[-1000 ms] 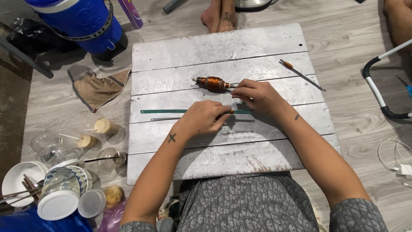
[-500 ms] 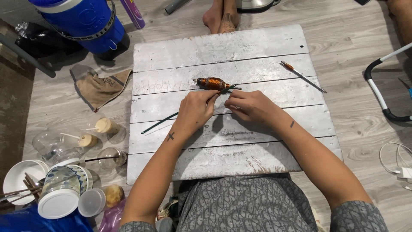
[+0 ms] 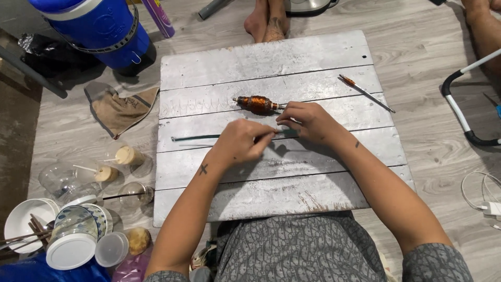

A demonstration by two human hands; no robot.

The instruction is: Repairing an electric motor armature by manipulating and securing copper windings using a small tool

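1. Grey wood-look floor (image 3: 428, 156), with a whitewashed plank board (image 3: 271, 62) lying flat in front of the seated person.
2. Left hand (image 3: 242, 141) rests on the board, fingers curled and pinching a thin dark green strip (image 3: 195, 138) that runs flat along a plank toward the left edge.
3. Right hand (image 3: 310, 121) sits just beside the left, fingers bent down onto the same strip's right end; whether it grips or only presses, cannot tell.
4. Copper-wound motor part (image 3: 257, 104) lies on the board just above the hands, its shaft tip near the right hand's fingers.
5. Small screwdriver (image 3: 365, 93) with an orange handle lies apart at the board's upper right, tilted.
6. Bare feet (image 3: 269, 21) of another person touch the board's far edge.
7. Blue drum-shaped cooler (image 3: 96, 26) with a white band stands on the floor at upper left; a purple can (image 3: 158, 15) stands beside it.
8. Tan cloth (image 3: 122, 110) lies crumpled left of the board.
9. Clear plastic cups (image 3: 78, 175) hold pale drink remains and straws.
10. White bowl (image 3: 23, 224) holds chopsticks; patterned bowls (image 3: 78, 224) and round white lids (image 3: 110, 249) cluster at lower left.
11. White charger and cable (image 3: 485, 201) lie far right; a black-and-white tube frame (image 3: 459, 104) curves above them.
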